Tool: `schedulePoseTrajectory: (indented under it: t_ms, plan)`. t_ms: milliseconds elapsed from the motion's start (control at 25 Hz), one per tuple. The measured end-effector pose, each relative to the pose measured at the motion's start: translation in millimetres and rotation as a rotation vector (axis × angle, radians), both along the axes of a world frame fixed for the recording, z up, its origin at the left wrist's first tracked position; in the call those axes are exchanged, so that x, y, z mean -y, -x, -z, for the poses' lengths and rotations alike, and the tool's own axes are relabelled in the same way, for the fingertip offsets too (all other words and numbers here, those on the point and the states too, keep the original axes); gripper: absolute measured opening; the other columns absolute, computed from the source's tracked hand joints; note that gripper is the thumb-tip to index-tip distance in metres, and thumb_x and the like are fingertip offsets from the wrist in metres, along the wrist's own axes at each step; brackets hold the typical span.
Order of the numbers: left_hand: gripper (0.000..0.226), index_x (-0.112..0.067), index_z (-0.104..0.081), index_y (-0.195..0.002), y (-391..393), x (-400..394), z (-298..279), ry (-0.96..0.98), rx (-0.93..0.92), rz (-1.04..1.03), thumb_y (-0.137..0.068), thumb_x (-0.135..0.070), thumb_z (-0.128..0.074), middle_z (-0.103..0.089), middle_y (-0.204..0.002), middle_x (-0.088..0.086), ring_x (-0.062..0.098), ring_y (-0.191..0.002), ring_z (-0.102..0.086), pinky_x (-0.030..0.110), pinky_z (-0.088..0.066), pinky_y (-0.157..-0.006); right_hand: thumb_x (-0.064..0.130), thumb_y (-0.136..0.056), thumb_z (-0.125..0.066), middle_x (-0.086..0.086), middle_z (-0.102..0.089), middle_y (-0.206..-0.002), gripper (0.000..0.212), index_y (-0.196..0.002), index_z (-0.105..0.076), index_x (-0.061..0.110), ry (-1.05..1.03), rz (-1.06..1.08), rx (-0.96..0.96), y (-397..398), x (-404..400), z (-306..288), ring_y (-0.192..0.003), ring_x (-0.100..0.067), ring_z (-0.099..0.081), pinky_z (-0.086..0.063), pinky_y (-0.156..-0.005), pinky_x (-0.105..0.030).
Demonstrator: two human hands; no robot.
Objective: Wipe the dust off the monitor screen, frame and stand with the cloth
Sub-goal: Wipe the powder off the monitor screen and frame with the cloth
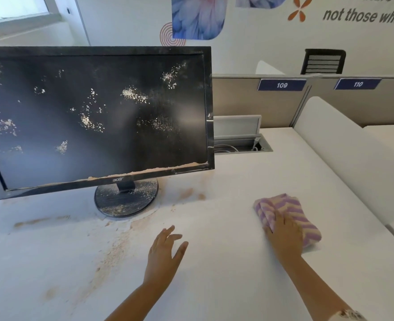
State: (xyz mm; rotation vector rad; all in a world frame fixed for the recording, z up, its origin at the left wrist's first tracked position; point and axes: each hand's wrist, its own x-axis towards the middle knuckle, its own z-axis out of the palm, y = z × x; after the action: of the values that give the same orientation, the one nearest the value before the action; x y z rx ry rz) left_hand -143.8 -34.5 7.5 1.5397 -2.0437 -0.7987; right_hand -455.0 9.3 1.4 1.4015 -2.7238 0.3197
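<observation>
A black monitor stands on the left half of a white bench, its screen dark and speckled with pale dust patches. A ridge of tan dust lies along the lower edge of the frame, thickest toward the right corner. The round stand under the monitor is also sprinkled with dust, and tan smears spread over the bench in front of it and to the near left. To the right of the monitor and well apart from it, a folded cloth with purple and cream stripes lies on the bench. The right hand rests flat on the near part of the cloth, fingers spread over it and not curled round it. The left hand hovers over or just touches the bare bench between stand and cloth, fingers straight and slightly spread, holding nothing. Behind the monitor's right edge a cable hatch stands open in the bench. Farther back, beige dividers carry blue signs reading 109 and 110.
</observation>
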Motion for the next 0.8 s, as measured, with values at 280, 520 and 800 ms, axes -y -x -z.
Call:
schedulePoseTrajectory:
  t_ms: [280, 520, 800]
  plan:
    - [0.018, -0.038, -0.056, -0.107, 18, -1, -20, -0.012, -0.185, 0.019, -0.092, -0.037, -0.047, -0.052, -0.118, -0.026, -0.007, -0.110, -0.046, 0.007, -0.030, -0.093, 0.035, -0.097, -0.041, -0.010, -0.067, -0.094, 0.030, -0.117, -0.058, 0.021, 0.425, 0.163, 0.387, 8, 3, -42, -0.081, -0.032, -0.058, -0.048, -0.071, -0.042]
    - [0.022, -0.034, -0.056, -0.111, 40, 30, -63, -0.003, -0.288, 0.045, -0.091, -0.038, -0.048, -0.052, -0.117, -0.023, -0.002, -0.110, -0.047, 0.014, -0.033, -0.090, 0.034, -0.100, -0.041, 0.001, -0.061, -0.107, 0.025, -0.109, -0.057, 0.018, 0.895, 0.053, 0.919, -11, 18, -135, -0.109, -0.026, -0.058, -0.045, -0.084, -0.031]
    - [0.067, -0.025, -0.039, -0.135, 66, 48, -119, -0.243, -0.315, 0.259, -0.077, -0.057, -0.053, -0.043, -0.139, -0.009, 0.009, -0.126, -0.044, 0.027, -0.035, -0.103, 0.062, -0.086, -0.048, 0.000, -0.072, -0.109, 0.046, -0.112, -0.065, 0.028, 0.809, -0.204, 1.593, -58, 25, -194, -0.096, -0.021, -0.070, -0.058, -0.070, -0.038]
